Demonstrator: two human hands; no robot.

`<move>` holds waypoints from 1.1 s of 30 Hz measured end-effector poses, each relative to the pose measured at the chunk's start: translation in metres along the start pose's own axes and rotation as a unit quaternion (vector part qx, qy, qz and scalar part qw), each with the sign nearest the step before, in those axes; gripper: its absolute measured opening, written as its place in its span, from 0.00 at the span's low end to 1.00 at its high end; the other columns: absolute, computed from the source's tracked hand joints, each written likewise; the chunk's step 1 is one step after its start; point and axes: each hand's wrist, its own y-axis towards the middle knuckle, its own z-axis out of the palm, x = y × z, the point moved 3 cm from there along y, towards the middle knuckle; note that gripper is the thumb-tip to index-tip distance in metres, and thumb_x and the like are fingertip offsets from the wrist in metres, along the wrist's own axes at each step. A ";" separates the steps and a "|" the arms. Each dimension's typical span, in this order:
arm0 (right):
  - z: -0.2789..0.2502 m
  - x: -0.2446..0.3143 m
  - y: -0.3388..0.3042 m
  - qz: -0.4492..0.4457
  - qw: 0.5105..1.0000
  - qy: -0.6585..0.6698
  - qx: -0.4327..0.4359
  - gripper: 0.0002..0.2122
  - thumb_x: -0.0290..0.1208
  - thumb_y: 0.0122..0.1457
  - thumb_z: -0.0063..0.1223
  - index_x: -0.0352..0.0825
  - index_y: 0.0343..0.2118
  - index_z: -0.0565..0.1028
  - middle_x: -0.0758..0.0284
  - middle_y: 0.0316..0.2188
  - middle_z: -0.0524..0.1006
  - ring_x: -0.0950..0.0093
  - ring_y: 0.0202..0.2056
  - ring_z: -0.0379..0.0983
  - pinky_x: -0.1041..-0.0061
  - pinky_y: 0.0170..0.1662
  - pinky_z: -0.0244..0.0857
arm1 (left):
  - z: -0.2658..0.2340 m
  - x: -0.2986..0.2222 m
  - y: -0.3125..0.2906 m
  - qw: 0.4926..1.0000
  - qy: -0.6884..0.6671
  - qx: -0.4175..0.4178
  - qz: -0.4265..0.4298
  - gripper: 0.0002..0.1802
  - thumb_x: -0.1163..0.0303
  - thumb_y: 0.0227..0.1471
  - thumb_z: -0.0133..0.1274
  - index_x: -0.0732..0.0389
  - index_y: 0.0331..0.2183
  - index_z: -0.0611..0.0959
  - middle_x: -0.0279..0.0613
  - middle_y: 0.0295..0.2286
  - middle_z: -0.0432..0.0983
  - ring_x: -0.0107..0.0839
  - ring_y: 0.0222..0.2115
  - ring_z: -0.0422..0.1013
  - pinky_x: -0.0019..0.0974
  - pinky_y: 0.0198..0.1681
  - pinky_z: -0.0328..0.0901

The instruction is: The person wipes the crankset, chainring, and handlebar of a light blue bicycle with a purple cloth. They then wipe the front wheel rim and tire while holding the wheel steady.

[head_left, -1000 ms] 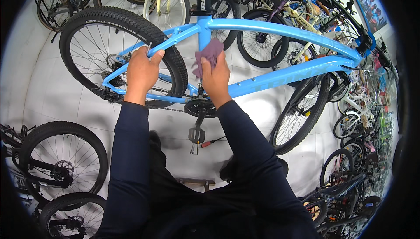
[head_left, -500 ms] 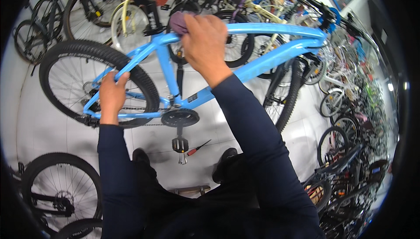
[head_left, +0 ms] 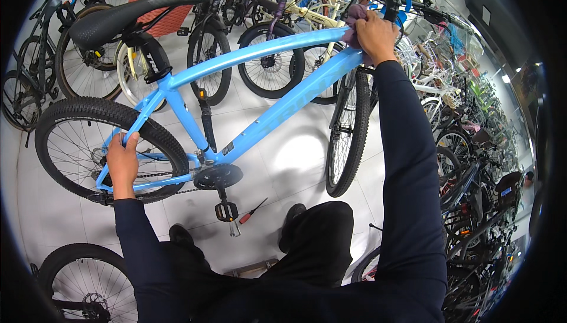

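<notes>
My right hand (head_left: pixel 377 34) is closed on a bunched purple cloth (head_left: pixel 356 18), which touches the front end of the blue bike frame (head_left: pixel 254 51), where its 2 long tubes come together. My left hand (head_left: pixel 122 160) is curled round the frame's thin rear tube, beside the rear wheel (head_left: pixel 53 116). The frame spans between my 2 hands, the black saddle (head_left: pixel 142 13) above it. Below hangs a pedal (head_left: pixel 226 211); near it, a red-handled screwdriver (head_left: pixel 246 218) lies on the floor (head_left: pixel 289 154).

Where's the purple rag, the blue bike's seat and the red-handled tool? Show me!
Purple rag (head_left: pixel 354 21): head view, on its bunched folds.
Bike seat (head_left: pixel 137 12): head view, middle of its top.
Red-handled tool (head_left: pixel 245 218): head view, on its handle.
</notes>
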 end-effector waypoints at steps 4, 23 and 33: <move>0.013 0.010 -0.010 -0.007 0.984 0.171 -0.055 0.16 0.42 0.58 0.49 0.41 0.41 0.83 0.57 0.37 0.85 0.53 0.45 0.79 0.43 0.59 0.57 | 0.001 -0.007 -0.004 0.999 0.021 -0.024 0.002 0.30 0.49 0.60 0.59 0.72 0.44 0.82 0.63 0.41 0.80 0.58 0.43 0.76 0.50 0.48 0.68; -0.018 0.054 -0.077 -0.081 0.930 0.337 -0.124 0.07 0.31 0.53 0.54 0.35 0.32 0.74 0.60 0.31 0.77 0.56 0.43 0.74 0.45 0.63 0.54 | 0.095 -0.356 0.017 0.937 0.175 0.144 0.265 0.41 0.35 0.65 0.37 0.61 0.29 0.89 0.61 0.32 0.82 0.61 0.38 0.77 0.58 0.44 0.69; -0.030 -0.068 -0.141 0.048 0.872 0.423 -0.242 0.08 0.30 0.55 0.52 0.33 0.35 0.75 0.53 0.34 0.78 0.49 0.40 0.73 0.50 0.45 0.64 | 0.087 -0.329 0.027 0.952 0.191 0.093 0.220 0.35 0.44 0.65 0.40 0.66 0.31 0.88 0.66 0.37 0.81 0.68 0.41 0.75 0.62 0.48 0.67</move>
